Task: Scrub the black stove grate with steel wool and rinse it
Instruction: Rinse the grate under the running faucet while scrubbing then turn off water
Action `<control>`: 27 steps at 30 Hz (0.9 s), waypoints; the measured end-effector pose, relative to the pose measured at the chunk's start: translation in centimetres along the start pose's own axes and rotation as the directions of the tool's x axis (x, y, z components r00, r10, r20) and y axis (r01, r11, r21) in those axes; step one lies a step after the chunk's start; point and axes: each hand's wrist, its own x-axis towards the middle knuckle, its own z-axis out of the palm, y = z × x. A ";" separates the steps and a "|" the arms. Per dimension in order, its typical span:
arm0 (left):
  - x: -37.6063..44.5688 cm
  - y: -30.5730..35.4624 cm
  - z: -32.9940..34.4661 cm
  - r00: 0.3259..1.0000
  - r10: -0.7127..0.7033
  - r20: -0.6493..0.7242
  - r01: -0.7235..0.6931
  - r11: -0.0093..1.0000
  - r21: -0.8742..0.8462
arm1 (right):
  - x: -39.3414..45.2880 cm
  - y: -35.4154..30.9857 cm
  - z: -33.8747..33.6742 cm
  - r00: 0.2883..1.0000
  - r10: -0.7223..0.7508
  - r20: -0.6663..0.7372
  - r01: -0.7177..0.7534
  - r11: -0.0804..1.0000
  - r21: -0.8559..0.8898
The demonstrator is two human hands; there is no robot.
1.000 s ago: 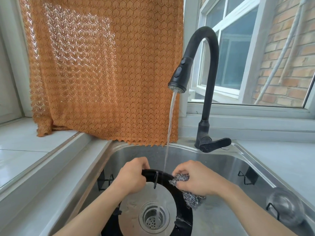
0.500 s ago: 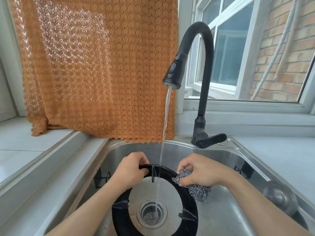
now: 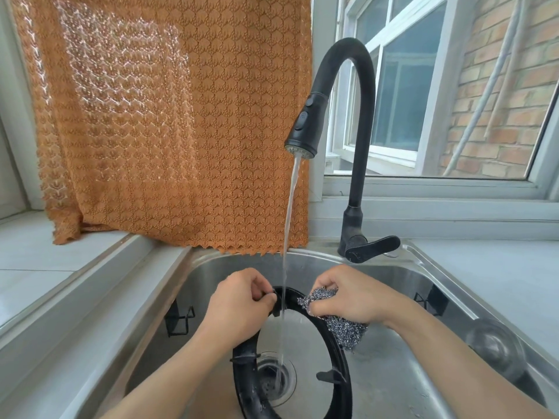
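We are gripping the grate [image 3: 338, 352] upright in the sink [image 3: 393, 373] with our left hand [image 3: 239, 306], right hand [image 3: 348, 294] clutching steel wool [image 3: 344, 328]; short, firm strokes under the stream [image 3: 287, 237] should be working best.

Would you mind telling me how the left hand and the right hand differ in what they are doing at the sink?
The left hand grips the black grate bare; the right hand pinches the steel wool against it. The left hand sits left of the water stream, the right hand to its right. Both are over the sink, on the grate's upper rim.

sink [image 3: 402, 267] — brushed steel | grate [image 3: 338, 352] — wet glossy black | steel wool [image 3: 348, 328] — rough | curtain [image 3: 181, 131] — knitted cloth
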 end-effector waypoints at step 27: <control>-1.1 0.9 0.8 0.765 0.020 0.644 0.480 0.649 -0.590 | 2.1 1.0 0.3 0.880 0.472 0.053 -0.216 0.298 0.930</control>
